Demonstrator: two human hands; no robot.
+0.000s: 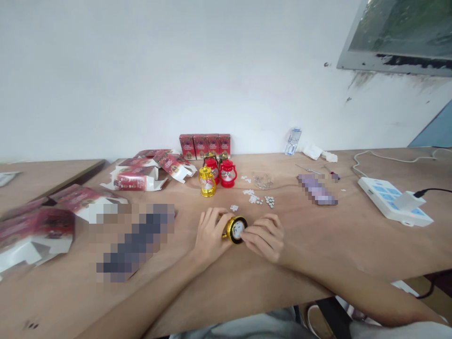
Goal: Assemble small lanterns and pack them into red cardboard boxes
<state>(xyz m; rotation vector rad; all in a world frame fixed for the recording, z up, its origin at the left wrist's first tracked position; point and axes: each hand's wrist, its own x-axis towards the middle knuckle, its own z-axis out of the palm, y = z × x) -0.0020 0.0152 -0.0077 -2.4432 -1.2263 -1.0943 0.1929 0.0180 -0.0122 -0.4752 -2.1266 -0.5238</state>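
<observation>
My left hand (211, 235) is wrapped round a small gold lantern (230, 230), tipped on its side so that its round, black-rimmed base faces me. Inside the base a white inner part shows. My right hand (264, 237) has its fingers together, the tips touching the base; what they pinch, if anything, is hidden. Just beyond lie a small white piece (234, 207), more white pieces (249, 192), several button cells (269, 201) and a tangle of thin wire (263, 181). Farther back stand a gold lantern (207, 182), red lanterns (228, 174) and darker ones behind.
Red boxes (206, 146) stand against the wall. Opened red cartons (136, 178) lie at the left, near a blurred dark object (137, 242). A blurred purple object (317, 189), screwdrivers (332, 173), a clear bottle (293, 141) and a white power strip (393, 200) are at the right.
</observation>
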